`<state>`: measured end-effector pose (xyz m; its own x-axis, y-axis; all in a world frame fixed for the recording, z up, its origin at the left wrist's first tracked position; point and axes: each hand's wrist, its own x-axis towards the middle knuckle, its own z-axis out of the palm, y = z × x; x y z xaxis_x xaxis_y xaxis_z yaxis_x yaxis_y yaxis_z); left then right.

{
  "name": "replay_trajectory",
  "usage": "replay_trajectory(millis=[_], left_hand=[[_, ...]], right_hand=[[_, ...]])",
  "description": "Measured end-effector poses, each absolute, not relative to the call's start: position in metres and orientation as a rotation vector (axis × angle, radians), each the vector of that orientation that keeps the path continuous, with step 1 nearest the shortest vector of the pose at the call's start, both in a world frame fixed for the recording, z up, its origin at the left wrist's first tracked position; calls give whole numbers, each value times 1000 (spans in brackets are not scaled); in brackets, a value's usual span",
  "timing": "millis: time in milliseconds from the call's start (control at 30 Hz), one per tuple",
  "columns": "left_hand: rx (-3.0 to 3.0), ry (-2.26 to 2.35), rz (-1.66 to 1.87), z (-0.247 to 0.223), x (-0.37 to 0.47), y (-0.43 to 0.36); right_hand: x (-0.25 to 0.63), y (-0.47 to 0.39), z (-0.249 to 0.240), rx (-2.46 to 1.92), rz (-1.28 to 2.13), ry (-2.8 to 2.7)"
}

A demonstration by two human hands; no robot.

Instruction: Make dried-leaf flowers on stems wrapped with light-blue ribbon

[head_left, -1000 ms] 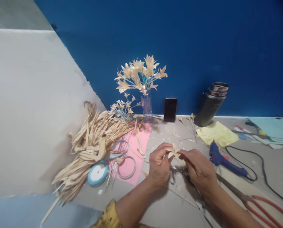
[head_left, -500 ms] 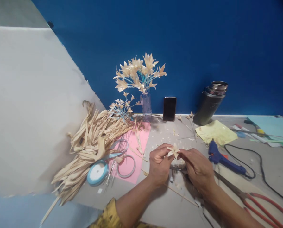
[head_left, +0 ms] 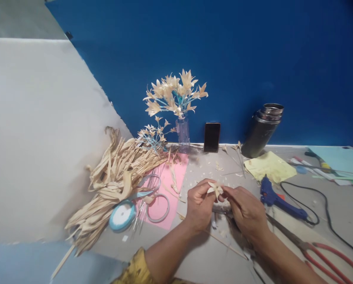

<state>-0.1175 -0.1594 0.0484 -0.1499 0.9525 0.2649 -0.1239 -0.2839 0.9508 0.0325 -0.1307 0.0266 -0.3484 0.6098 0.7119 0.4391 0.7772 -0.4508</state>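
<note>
Between my two hands is a small cream husk flower (head_left: 216, 190) with pointed petals, facing up. My left hand (head_left: 199, 205) pinches it from the left side. The fingertips of my right hand (head_left: 246, 210) are closed on its right petals. Below my hands lie a dark metal tool, partly hidden, and a thin stick (head_left: 228, 247). Beside my right wrist are large scissors (head_left: 303, 245) with red handles. A blue glue gun (head_left: 283, 203) with a black cord lies just beyond my right hand.
Dried husks (head_left: 114, 189) are heaped at left, beside a blue ribbon spool (head_left: 122, 215), a grey ring (head_left: 168, 209) and pink paper (head_left: 179, 169). Behind stand a vase (head_left: 183, 136) of husk flowers (head_left: 173, 92), a phone (head_left: 212, 137) and a leaning flask (head_left: 262, 130). Yellow paper (head_left: 269, 166) lies at right.
The flower has tilted slightly between my fingers, its petals now at a different angle. Both hands stay in nearly the same place, and the whole view has shifted a little.
</note>
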Motion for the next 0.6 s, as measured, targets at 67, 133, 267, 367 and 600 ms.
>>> replay_trajectory(millis=[67,133,267,367,600], left_hand=[[1236,1049,1573,48,-117,-160],[1237,1041,1567,47,-117,-160],[1244,1026,1560,45,-117,-159],[1242,1022,1557,47,-116,-159],[1245,1082,1558,51,-118,-158]], right_hand=[[33,-130,26,-777,214,-2000],[33,-130,26,-779,214,-1999],[32,-130,27,-791,187,-2003],[31,-131,29,-792,184,-2012],[32,-131,28,-825,212,-2042]])
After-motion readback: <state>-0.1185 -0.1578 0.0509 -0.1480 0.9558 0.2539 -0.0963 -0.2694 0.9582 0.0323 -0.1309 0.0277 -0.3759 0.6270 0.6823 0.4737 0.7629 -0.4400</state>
